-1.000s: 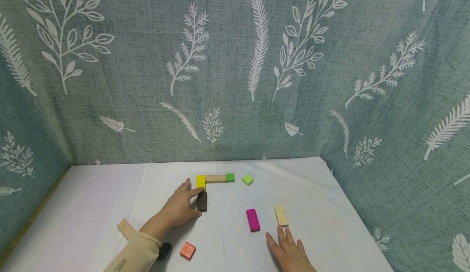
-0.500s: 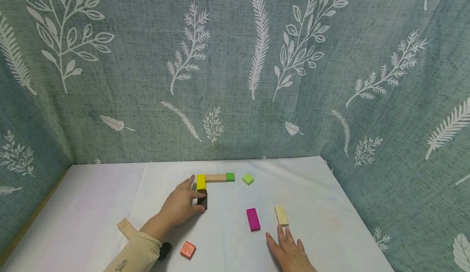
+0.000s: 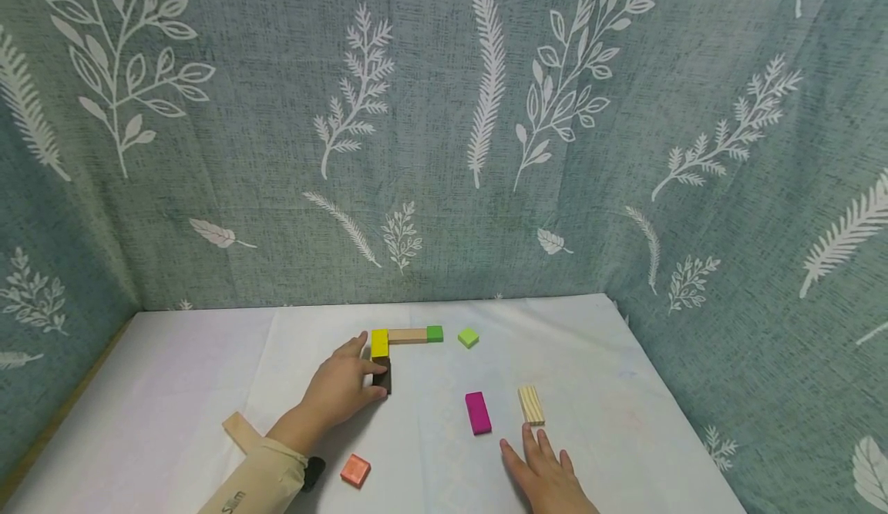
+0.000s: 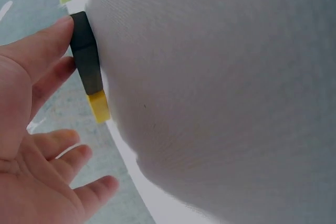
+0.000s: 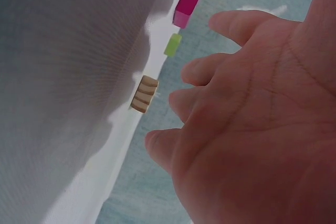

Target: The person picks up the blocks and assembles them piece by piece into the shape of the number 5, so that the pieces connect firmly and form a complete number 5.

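In the head view my left hand (image 3: 336, 387) reaches over a black block (image 3: 383, 381), its thumb and index fingertips at the block's upper side. The left wrist view shows the same block (image 4: 85, 53) under those two fingertips, with the other fingers spread apart. A yellow block (image 3: 379, 343) lies end to end with the black one. From it a plain wooden block (image 3: 408, 336) runs right to a green block (image 3: 435, 334), forming a corner. My right hand (image 3: 551, 483) lies palm down with fingers spread, its fingertips just short of a striped wooden block (image 3: 531, 405).
A magenta block (image 3: 478, 413) lies left of the striped one, and a light green block (image 3: 468, 337) sits farther back. An orange block (image 3: 355, 470) is near the front. The left sleeve partly covers another wooden block (image 3: 241, 431) and a black piece (image 3: 314, 473). Patterned curtains (image 3: 444, 152) surround the white table.
My left thumb and index finger have shifted slightly right and away from me, farther over the black block, which has moved slightly toward the yellow one. The right hand stays nearly still.
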The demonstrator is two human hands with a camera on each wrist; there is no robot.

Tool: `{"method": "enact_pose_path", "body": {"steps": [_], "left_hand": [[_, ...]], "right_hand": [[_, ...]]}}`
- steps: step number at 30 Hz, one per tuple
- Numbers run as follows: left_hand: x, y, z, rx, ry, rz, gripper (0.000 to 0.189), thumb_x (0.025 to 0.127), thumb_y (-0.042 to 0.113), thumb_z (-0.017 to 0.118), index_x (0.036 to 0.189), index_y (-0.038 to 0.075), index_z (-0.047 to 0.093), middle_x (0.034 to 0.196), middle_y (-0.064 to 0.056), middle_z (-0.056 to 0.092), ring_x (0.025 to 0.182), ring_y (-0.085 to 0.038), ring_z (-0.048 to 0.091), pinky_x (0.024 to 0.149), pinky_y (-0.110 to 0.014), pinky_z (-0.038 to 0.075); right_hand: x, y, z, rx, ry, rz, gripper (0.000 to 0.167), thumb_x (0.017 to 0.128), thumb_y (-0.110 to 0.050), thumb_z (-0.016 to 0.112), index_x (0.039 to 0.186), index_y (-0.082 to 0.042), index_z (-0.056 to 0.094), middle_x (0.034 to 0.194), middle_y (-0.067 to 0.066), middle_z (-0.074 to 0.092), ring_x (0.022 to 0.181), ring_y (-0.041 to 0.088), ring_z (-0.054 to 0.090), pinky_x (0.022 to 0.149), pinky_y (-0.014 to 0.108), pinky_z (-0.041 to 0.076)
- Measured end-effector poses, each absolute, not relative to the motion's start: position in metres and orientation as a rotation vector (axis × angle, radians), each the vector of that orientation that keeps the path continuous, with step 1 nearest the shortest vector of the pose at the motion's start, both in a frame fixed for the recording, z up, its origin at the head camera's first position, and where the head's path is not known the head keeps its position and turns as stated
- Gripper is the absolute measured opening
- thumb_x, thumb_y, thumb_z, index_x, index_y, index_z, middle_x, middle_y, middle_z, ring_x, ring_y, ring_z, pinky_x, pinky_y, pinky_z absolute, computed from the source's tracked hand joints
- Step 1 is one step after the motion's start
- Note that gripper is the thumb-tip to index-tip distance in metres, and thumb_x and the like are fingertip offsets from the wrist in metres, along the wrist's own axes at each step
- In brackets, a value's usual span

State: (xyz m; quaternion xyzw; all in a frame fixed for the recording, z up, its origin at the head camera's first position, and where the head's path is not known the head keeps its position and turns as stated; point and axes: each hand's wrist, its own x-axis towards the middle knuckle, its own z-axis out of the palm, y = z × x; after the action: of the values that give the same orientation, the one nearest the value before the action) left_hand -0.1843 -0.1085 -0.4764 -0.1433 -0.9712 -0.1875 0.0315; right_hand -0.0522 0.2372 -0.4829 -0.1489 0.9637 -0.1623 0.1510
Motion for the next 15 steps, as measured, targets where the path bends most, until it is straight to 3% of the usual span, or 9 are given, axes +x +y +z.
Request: {"method": "enact_pose_path", "body": {"steps": [15], "left_hand": [[-0.1856,-0.1091,-0.4755,-0.398,-3.009,-0.579,0.042,0.076,0.033,0.089,0.113,0.015,0.079,0.157,-0.024,0.04,0.142,-0.044,0.044,0.112,-0.057,0.041]], "right_hand": [[-0.0512,0.2398,-0.4862,-0.485,2.812,-0.483,0.108,0.073,-0.079,0.067,0.152,-0.01,0.044,0.161,0.03,0.029,0.146,0.055,0.028,0.104,0.083,0.024]]}}
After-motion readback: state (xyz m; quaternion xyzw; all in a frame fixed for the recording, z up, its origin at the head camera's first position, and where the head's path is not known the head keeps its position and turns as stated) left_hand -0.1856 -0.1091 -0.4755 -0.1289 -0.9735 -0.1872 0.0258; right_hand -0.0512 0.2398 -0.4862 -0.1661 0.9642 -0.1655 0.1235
